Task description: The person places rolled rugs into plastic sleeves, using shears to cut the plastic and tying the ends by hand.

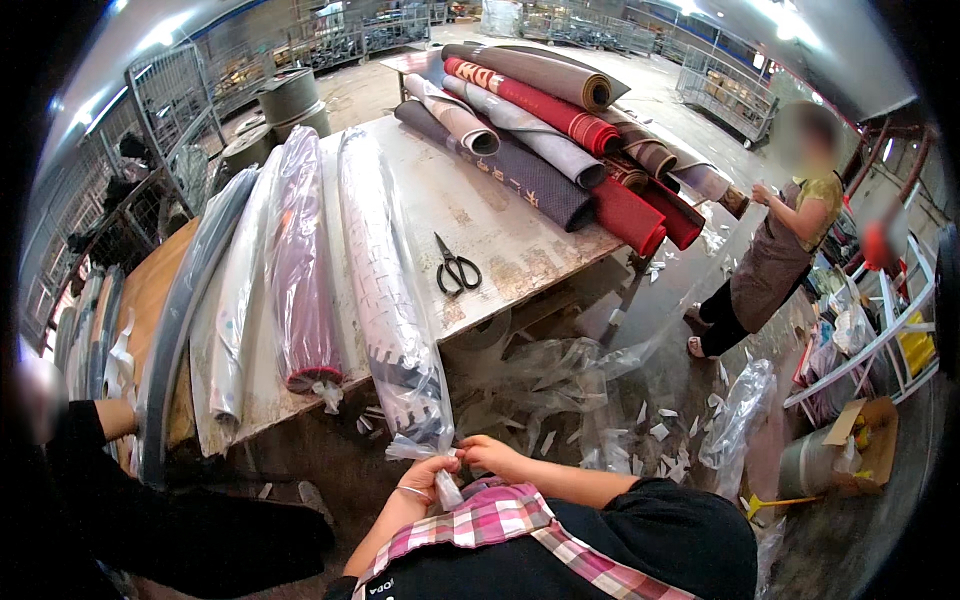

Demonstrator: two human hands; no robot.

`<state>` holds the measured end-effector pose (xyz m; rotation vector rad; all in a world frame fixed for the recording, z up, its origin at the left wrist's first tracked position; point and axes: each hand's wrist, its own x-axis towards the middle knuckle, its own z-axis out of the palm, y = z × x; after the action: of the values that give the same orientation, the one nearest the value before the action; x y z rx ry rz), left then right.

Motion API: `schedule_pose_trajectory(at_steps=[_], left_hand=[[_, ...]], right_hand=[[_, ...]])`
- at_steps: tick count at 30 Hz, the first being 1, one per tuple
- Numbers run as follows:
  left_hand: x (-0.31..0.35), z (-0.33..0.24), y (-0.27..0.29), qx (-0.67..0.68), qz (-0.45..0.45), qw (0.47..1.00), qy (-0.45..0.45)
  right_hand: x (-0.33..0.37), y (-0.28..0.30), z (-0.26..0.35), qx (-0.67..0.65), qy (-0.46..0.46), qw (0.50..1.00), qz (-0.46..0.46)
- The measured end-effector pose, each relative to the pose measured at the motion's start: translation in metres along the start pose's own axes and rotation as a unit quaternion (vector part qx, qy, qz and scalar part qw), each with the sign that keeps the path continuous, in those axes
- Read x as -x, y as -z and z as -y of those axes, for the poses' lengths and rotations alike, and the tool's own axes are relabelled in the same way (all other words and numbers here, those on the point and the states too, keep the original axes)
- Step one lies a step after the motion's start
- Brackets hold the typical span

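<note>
So the thing being handled is a long pale-grey patterned roll [385, 270] in clear plastic, lying on the white-topped table [545, 265] with its near end sticking out over the edge toward the wearer. The left hand [426, 476], white band on the wrist, has its fingers curled mostly closed around the gathered tail of the wrap [448, 490]. The right hand [492, 457] is right beside it, fingers bent in close to the bunched plastic; can't really tell if they're pinching it or just touching. Left of that roll there's a purple wrapped roll [303, 250], then a whitish one [240, 300] and a dark grey one [190, 320]. Black-handled scissors [457, 272] lie on the table just right of the grey one, blades pointing away. Farther back there's a heap of unwrapped rolled mats [545, 140], reds, greys and browns. Co-worker in an apron [785, 245] stands off to the right, another person in black [200, 530] is at the left, and white scraps [660, 432] litter the floor.
</note>
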<state>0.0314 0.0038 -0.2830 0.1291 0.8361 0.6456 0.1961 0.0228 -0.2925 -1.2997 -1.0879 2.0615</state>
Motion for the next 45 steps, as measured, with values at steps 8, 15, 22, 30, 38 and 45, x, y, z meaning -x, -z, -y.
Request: schedule_pose_trajectory(at_steps=[8,15,22,30,38,45], left_hand=[[0.052,0.011,0.007,-0.027,-0.028,0.992,-0.116],[0.041,0.033,0.008,-0.506,-0.359,0.668,-0.413],[-0.004,0.030,0.043,-0.376,-0.251,0.876,-0.169],[0.024,0.016,-0.003,-0.075,-0.149,0.975,-0.150],[0.039,0.025,0.025,-0.321,-0.195,0.872,-0.313],[0.023,0.034,0.022,-0.361,-0.368,0.795,-0.319]], right_hand=[[-0.007,-0.038,-0.006,-0.067,-0.017,0.994,0.084],[0.027,-0.064,0.025,0.445,0.296,0.845,0.033],[0.030,-0.058,-0.002,0.272,0.177,0.945,0.032],[0.020,-0.043,-0.005,0.225,-0.005,0.973,0.044],[0.008,-0.028,0.010,0.508,0.357,0.783,-0.016],[0.024,-0.065,0.020,0.497,0.150,0.854,0.037]])
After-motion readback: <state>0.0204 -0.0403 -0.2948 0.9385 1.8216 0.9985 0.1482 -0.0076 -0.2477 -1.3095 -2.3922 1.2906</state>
